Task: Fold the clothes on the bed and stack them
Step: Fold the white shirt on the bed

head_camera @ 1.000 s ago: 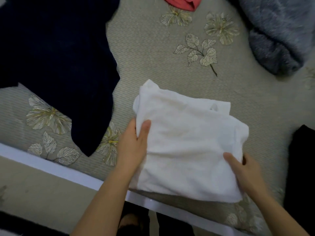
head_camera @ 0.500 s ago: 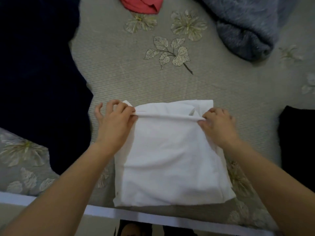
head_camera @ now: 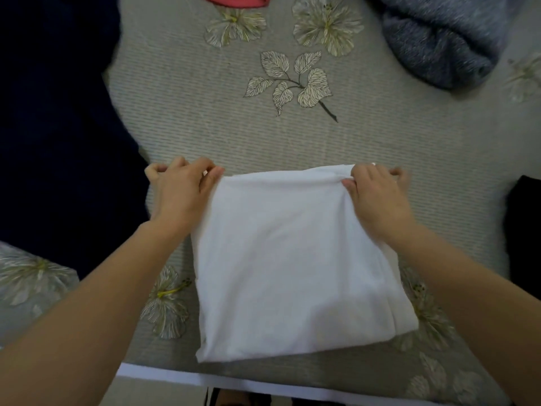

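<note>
A folded white garment (head_camera: 292, 259) lies near the front edge of the bed, roughly square. My left hand (head_camera: 183, 191) pinches its far left corner with curled fingers. At the far right corner my right hand (head_camera: 377, 194) grips the top fold the same way. Both hands hold the far edge taut between them. The garment's near edge rests flat close to the white bed border (head_camera: 234, 382).
A large navy garment (head_camera: 58, 127) covers the left of the grey floral bedspread (head_camera: 292, 136). A grey-blue fuzzy garment (head_camera: 439, 45) lies at the back right, a red one (head_camera: 237, 0) at the back edge, and a black one (head_camera: 524, 230) at the right.
My hands went from the garment's sides to its far corners and took hold of them. Since half a second ago they have spread slightly apart along the far edge.
</note>
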`<state>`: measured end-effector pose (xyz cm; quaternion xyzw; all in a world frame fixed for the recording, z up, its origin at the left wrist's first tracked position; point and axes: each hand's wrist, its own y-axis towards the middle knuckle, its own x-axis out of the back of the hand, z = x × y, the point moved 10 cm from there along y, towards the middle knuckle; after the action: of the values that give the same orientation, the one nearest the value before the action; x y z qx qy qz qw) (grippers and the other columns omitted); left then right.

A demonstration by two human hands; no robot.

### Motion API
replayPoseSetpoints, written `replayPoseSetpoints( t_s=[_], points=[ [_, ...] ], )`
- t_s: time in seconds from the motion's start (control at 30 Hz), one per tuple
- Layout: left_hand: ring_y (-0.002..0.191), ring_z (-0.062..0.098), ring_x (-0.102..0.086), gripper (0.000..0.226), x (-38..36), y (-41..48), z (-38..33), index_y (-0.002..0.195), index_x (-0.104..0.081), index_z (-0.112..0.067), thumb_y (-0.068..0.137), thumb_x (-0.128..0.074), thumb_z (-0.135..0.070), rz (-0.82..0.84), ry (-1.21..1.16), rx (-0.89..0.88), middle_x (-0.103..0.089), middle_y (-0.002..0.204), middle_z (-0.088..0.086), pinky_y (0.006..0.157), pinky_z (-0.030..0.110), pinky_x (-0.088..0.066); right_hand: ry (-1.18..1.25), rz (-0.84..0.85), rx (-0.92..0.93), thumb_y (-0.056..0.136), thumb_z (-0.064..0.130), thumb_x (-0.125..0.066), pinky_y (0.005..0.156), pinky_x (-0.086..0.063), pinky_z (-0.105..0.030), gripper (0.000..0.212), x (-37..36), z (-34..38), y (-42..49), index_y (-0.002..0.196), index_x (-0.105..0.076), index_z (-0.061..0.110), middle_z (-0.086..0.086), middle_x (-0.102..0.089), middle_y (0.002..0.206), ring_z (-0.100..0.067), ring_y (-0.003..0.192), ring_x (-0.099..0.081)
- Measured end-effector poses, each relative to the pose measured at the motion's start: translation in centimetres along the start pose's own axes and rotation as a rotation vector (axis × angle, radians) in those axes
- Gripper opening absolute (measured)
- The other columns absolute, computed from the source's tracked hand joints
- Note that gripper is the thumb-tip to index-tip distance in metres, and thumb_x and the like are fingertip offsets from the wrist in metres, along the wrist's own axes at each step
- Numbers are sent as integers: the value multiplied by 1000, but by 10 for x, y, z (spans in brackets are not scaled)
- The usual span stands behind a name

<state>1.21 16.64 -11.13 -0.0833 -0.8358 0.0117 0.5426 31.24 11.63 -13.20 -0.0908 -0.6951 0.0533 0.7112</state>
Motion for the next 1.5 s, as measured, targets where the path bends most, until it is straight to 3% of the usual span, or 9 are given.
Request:
replayPoseSetpoints(
  t_s=[0.13, 0.2, 0.33, 0.53, 0.7, 0.87, 1.07, 1.3, 1.5],
  points=[
    [121, 26, -33, 41, 13, -32, 10, 127, -49, -18, 96, -43, -44, -162, -141, 213, -47, 128, 8, 100, 44, -23, 257, -171, -192, 97, 25, -41, 103, -14, -42, 34, 7, 11, -23, 128, -48, 11, -9, -45, 137, -25, 127, -35],
    [128, 26, -28, 44, 18, -68, -17, 133, -42, -15, 96, -39, -39, -206, -120, 70, -36, 140, 11, 105, 44, -19, 334, -224, -67, 96, 33, -41, 109, -10, -41, 47, 13, 41, -45, 138, -39, 13, -10, -34, 147, -22, 136, -25],
    [147, 23, -9, 52, -51, -134, -50, 148, -28, -26, 98, -27, -43, 119, 96, -162, -14, 158, 6, 115, 43, -5, 145, 30, 267, 97, 53, -20, 115, -2, -47, 58, -33, 94, -76, 151, -14, 32, -4, -11, 158, -22, 146, -7],
    [146, 20, 16, 55, -82, -134, -19, 151, -3, -40, 99, -17, -52, 204, 175, 16, 11, 160, -3, 116, 40, 13, 69, 119, 221, 97, 57, -8, 116, 2, -50, 57, -49, 78, -69, 151, -10, 38, 5, -3, 161, -20, 148, 2],
    [142, 20, 27, 65, -70, -144, 3, 149, 5, -44, 92, -21, -62, 140, 23, 204, 29, 155, -3, 114, 38, 19, 125, 60, -67, 95, 59, -19, 112, 11, -44, 57, -37, 18, -88, 149, -11, 43, 4, -4, 161, -21, 146, 3],
    [145, 26, -1, 80, -50, -171, -2, 151, 5, -31, 94, -49, -43, 88, -362, 480, 11, 158, 12, 116, 41, -10, 634, 78, -701, 79, 57, -65, 113, -21, -47, 89, -39, -54, -146, 148, -25, 17, -16, -26, 150, -32, 137, -25],
    [117, 25, -55, 68, -25, -181, -1, 143, -32, -12, 85, -67, -10, -43, -721, 799, -55, 128, 6, 97, 34, -42, 1203, 322, -952, 74, 22, -80, 77, -49, -32, 52, -44, -53, -163, 117, -57, 2, -10, -64, 112, -25, 92, -61],
    [102, 27, -59, 57, 29, -152, -100, 132, -45, -15, 81, -71, -13, 29, -602, 486, -60, 113, 8, 87, 37, -46, 1232, 84, -827, 76, 9, -74, 71, -47, -27, 27, 39, -83, -207, 102, -67, 9, -4, -67, 94, -23, 89, -64],
    [110, 24, -56, 54, 5, -145, -259, 132, -46, -25, 83, -69, -22, 263, -559, 121, -57, 124, 3, 95, 43, -47, 1231, -193, -987, 83, 15, -71, 74, -45, -25, 29, 79, -174, -326, 111, -62, 18, 7, -61, 96, -15, 91, -59]
  ],
)
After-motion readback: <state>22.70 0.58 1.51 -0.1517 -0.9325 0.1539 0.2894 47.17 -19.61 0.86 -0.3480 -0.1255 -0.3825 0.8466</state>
